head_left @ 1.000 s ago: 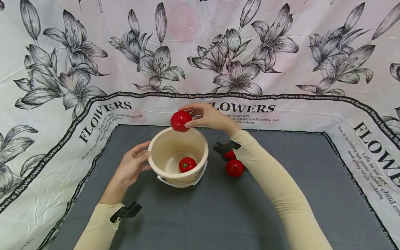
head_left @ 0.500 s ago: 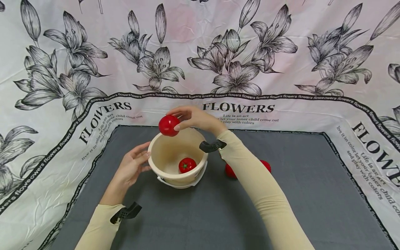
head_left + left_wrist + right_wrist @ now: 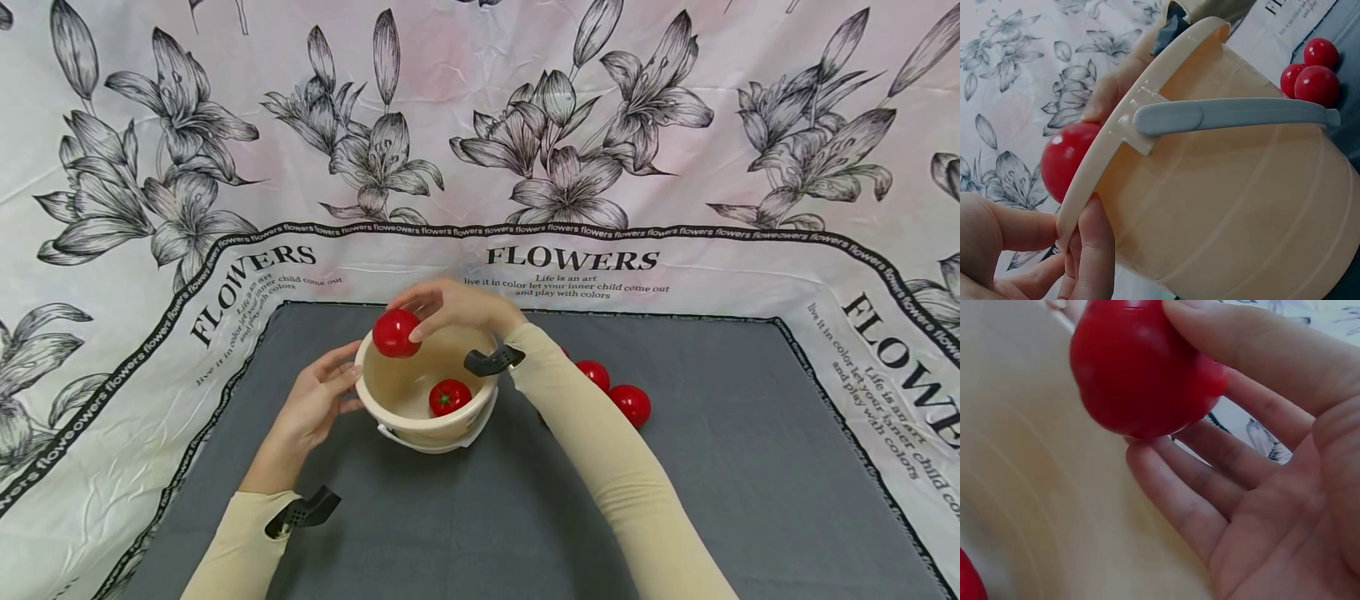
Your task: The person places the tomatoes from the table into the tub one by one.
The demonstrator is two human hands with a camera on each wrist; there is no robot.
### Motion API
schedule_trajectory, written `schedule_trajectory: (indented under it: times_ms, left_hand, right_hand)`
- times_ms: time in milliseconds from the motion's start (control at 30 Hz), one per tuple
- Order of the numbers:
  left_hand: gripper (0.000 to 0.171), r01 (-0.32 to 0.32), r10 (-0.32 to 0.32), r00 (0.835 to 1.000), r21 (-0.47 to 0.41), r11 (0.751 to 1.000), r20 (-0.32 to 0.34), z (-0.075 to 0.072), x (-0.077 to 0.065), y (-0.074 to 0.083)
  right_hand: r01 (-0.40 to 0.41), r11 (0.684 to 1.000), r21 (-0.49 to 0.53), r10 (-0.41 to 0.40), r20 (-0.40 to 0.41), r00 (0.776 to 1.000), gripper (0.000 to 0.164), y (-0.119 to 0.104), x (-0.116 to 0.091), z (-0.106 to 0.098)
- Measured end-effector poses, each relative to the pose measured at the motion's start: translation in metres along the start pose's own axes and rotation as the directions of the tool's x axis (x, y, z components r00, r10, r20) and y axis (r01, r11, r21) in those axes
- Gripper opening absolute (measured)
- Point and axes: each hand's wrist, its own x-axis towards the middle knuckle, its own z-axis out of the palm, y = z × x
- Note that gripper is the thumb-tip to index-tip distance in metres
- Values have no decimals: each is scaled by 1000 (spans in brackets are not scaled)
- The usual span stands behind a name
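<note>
A cream bucket (image 3: 427, 422) with a pale handle (image 3: 1229, 115) stands on the grey cloth. My left hand (image 3: 318, 396) pinches its rim at the left side, thumb on one face and fingers on the other, as the left wrist view shows. Between the thumb and fingers of my right hand (image 3: 453, 307) is a red tomato (image 3: 396, 333), held at the bucket's mouth by the far left rim. Another tomato (image 3: 450, 397), with a green star-shaped stem top, lies on the bucket's floor. In the right wrist view the held tomato (image 3: 1141, 369) hides part of the fingers.
Right of the bucket, several red tomatoes (image 3: 630, 405) lie on the grey cloth (image 3: 750, 467), partly covered by the right forearm (image 3: 607, 450). A white flower-printed cloth (image 3: 450, 183) rises behind. Each wrist wears a black strap (image 3: 303, 510).
My right hand has carried the tomato leftward and down, from above the bucket's far rim to its mouth. More of the tomatoes on the cloth now show. The left hand and bucket stay put.
</note>
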Motion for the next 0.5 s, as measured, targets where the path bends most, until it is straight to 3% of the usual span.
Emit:
schedule_trajectory:
  times_ms: [500]
  left_hand:
    - [54, 2, -2, 1000, -5, 1000, -6, 1, -1, 1]
  right_hand:
    - [-158, 987, -19, 159, 94, 983, 49, 9, 7, 20]
